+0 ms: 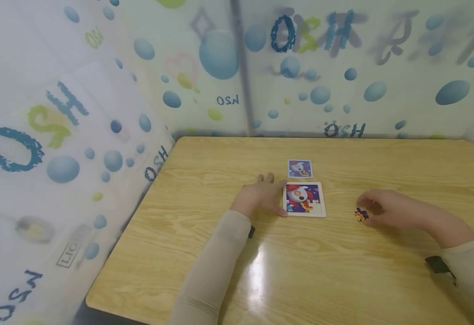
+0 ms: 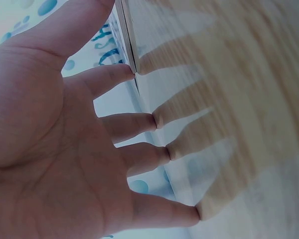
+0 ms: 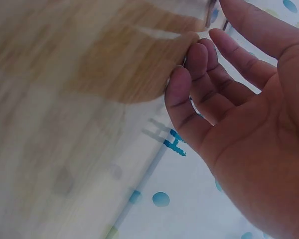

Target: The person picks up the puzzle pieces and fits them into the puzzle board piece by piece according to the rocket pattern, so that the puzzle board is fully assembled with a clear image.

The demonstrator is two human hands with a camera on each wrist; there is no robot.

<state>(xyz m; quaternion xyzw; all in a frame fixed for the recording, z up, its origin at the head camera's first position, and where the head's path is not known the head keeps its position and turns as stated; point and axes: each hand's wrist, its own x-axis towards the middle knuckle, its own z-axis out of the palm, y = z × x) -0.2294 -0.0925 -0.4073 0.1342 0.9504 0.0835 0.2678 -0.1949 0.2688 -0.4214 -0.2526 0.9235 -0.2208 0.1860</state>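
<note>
A square jigsaw puzzle in a white tray (image 1: 323,201) lies on the table, showing a red, white and purple cartoon figure; a pale gap shows at its lower right. My left hand (image 1: 263,194) is spread at the tray's left side, with thumb and index finger at its edge and the other fingertips on the table (image 2: 269,99). Off to the right, my right hand (image 1: 395,210) reaches down over a few purple and orange puzzle pieces (image 1: 360,215). Its fingers (image 3: 179,87) are bent, tips on the tabletop, with the thumb apart from them.
Just behind the tray lies a small picture card (image 1: 300,169) with the same cartoon figure. Walls (image 1: 322,67) printed with blue bubbles and letters stand along the table's back and left sides.
</note>
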